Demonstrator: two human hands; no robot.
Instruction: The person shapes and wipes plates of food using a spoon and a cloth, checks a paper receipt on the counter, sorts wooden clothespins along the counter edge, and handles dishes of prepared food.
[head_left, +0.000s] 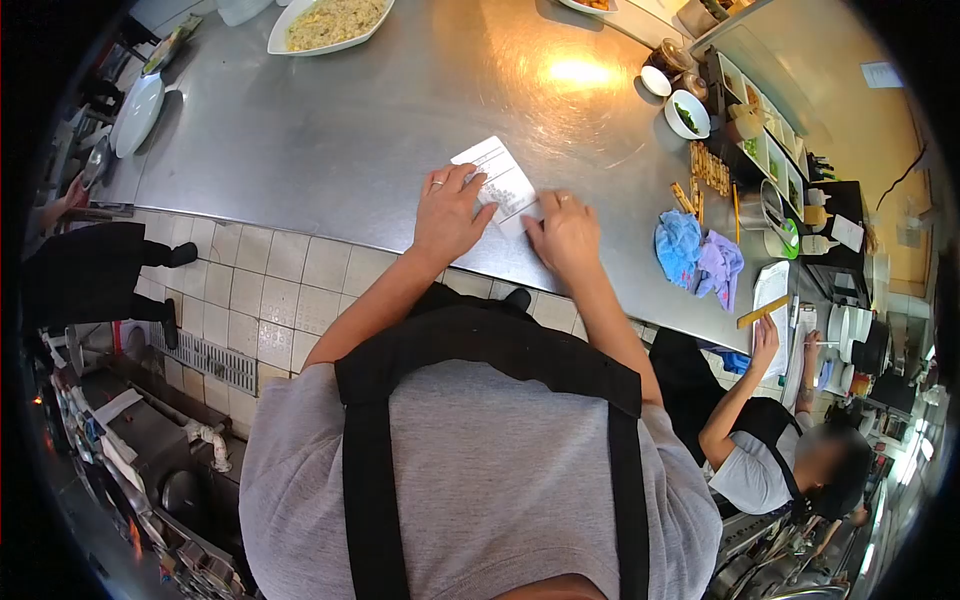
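A white printed paper slip [503, 180] with ruled lines lies on the steel counter in front of me, near its edge. My left hand [450, 215] rests over the slip's left side, fingers laid on the paper and thumb apart from them. By the slip's lower right edge is my right hand [568, 235], with bent, slightly blurred fingers and its thumb spread away, close to the paper. Nothing shows gripped in either hand. Part of the slip is hidden beneath my left fingers.
On the steel counter [300, 150] stand a dish of fried rice [335, 22], a bowl of greens [687, 115], and blue [678, 248] and purple cloths [718, 268]. Condiment trays line the right. A co-worker [750, 450] holds a wooden strip there; another person stands left.
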